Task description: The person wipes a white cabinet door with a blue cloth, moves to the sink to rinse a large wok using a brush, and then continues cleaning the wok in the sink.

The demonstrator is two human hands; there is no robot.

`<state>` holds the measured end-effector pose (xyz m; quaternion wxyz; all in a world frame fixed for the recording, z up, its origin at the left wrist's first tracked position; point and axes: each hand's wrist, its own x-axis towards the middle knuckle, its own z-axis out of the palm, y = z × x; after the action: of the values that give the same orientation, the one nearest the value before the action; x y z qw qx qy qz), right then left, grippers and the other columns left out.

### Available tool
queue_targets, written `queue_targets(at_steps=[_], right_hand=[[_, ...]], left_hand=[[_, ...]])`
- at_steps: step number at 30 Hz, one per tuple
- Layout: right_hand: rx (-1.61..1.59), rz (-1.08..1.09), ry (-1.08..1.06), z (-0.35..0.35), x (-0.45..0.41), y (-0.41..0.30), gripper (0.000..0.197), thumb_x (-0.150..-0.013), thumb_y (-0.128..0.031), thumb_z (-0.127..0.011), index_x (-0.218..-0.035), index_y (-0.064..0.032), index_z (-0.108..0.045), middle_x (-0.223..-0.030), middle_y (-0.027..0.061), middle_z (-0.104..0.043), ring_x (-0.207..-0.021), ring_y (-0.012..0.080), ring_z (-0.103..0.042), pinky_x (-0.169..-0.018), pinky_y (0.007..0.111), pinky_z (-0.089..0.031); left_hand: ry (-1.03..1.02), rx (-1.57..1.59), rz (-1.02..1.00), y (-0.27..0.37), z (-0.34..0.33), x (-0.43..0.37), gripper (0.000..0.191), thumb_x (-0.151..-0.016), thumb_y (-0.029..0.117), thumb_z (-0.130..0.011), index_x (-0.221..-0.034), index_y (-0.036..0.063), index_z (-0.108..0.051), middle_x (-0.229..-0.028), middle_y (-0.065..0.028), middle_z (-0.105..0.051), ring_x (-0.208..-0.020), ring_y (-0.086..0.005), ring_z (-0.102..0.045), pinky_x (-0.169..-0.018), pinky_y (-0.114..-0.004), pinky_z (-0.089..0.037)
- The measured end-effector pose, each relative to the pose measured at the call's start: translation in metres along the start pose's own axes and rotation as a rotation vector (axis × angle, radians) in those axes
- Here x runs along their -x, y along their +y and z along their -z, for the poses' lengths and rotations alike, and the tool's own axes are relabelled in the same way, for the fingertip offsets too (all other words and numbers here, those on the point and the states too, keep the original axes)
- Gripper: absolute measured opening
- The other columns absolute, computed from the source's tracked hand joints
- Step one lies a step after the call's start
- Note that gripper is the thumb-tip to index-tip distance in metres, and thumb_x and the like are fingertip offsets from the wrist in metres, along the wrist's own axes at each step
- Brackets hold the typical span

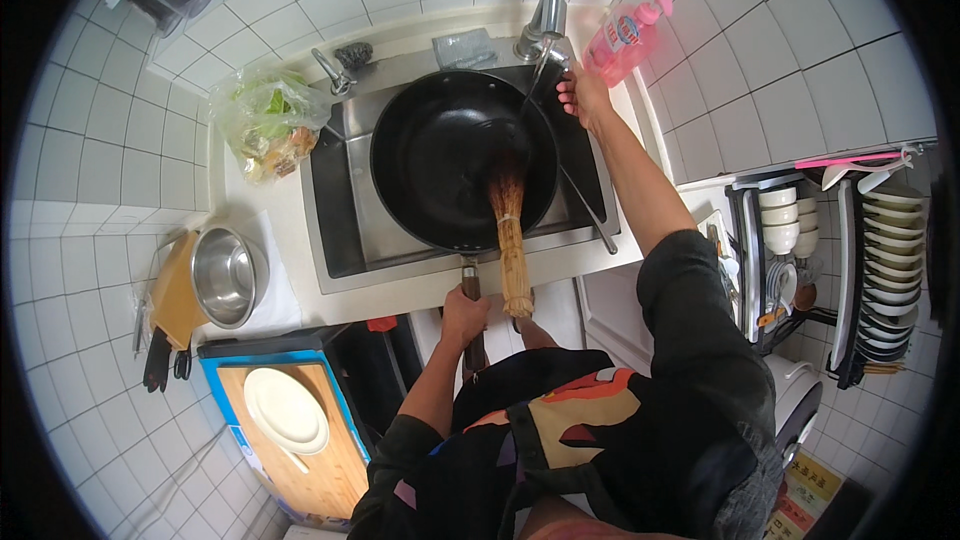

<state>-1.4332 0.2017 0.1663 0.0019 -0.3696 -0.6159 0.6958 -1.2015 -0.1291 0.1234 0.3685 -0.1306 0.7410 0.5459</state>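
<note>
A large black wok (435, 157) rests over the steel sink (352, 240), and my left hand (465, 317) grips its wooden handle (471, 285). In the wok leans a bamboo whisk brush (512, 247), bristles down, its tied end over the sink's front edge. My right hand (587, 96) is at the chrome faucet (553, 15), by its spout; whether it grips the faucet cannot be told. A thin stream of water seems to fall from the spout into the wok. A metal utensil with a long handle (592, 214) lies partly under the wok at the right.
Pink soap bottle (619, 45) stands behind my right hand. Left of the sink are a plastic bag of vegetable scraps (270, 120), a steel bowl (223, 277) and a knife block (176, 289). A grey cloth (461, 50) lies behind the wok. Dish racks (844, 270) stand at the right.
</note>
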Motion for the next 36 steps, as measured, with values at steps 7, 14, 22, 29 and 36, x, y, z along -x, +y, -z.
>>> queue_targets(at_steps=[7, 14, 22, 29, 36], right_hand=[[-0.03, 0.012, -0.045, 0.0, 0.009, -0.003, 0.029, -0.092, -0.031, -0.041, -0.1, -0.0053, -0.052, -0.072, 0.0034, -0.058, -0.055, 0.0121, -0.052, -0.046, 0.027, -0.042], [0.103, 0.092, -0.055, -0.005, 0.013, -0.005, 0.019, -0.09, -0.019, -0.042, -0.093, -0.0051, -0.055, -0.073, 0.0034, -0.059, -0.055, 0.0111, -0.053, -0.045, 0.025, -0.043], [0.226, 0.162, -0.142, -0.017, 0.012, -0.013, 0.01, -0.085, -0.009, -0.044, -0.085, -0.0067, -0.054, -0.072, 0.0024, -0.059, -0.055, 0.0096, -0.053, -0.045, 0.023, -0.044], [1.059, 0.265, -0.405, -0.021, 0.09, 0.016, 0.049, -0.081, -0.039, -0.058, -0.113, -0.0022, -0.056, -0.084, 0.0154, -0.065, -0.064, 0.0255, -0.064, -0.061, 0.035, -0.052], [1.42, -0.035, -0.696, -0.048, 0.194, 0.065, 0.095, -0.071, -0.048, -0.064, -0.141, -0.0044, -0.017, -0.101, 0.0274, -0.06, -0.094, 0.0378, -0.06, -0.084, 0.043, -0.047]], left_hand=[[0.0, -0.016, -0.016, 0.008, 0.0, 0.004, 0.017, -0.072, 0.01, -0.057, -0.078, -0.0046, -0.051, -0.058, -0.0112, -0.054, -0.045, -0.0198, -0.055, -0.043, -0.033, -0.046], [0.011, 0.002, -0.023, 0.009, -0.003, 0.005, 0.009, -0.074, 0.006, -0.053, -0.078, -0.0012, -0.05, -0.056, -0.0079, -0.052, -0.044, -0.016, -0.052, -0.042, -0.031, -0.043], [0.014, -0.031, -0.022, 0.003, -0.004, 0.0, 0.016, -0.071, 0.009, -0.056, -0.078, -0.0047, -0.051, -0.058, -0.0115, -0.054, -0.045, -0.021, -0.056, -0.043, -0.034, -0.047], [0.042, 0.004, -0.001, 0.004, -0.004, 0.005, 0.017, -0.072, 0.01, -0.056, -0.078, -0.006, -0.052, -0.059, -0.013, -0.056, -0.046, -0.0219, -0.057, -0.044, -0.034, -0.047], [0.068, 0.02, -0.069, 0.022, -0.006, 0.015, 0.018, -0.072, 0.011, -0.056, -0.079, -0.0057, -0.053, -0.059, -0.0132, -0.056, -0.047, -0.0224, -0.057, -0.045, -0.034, -0.047]])
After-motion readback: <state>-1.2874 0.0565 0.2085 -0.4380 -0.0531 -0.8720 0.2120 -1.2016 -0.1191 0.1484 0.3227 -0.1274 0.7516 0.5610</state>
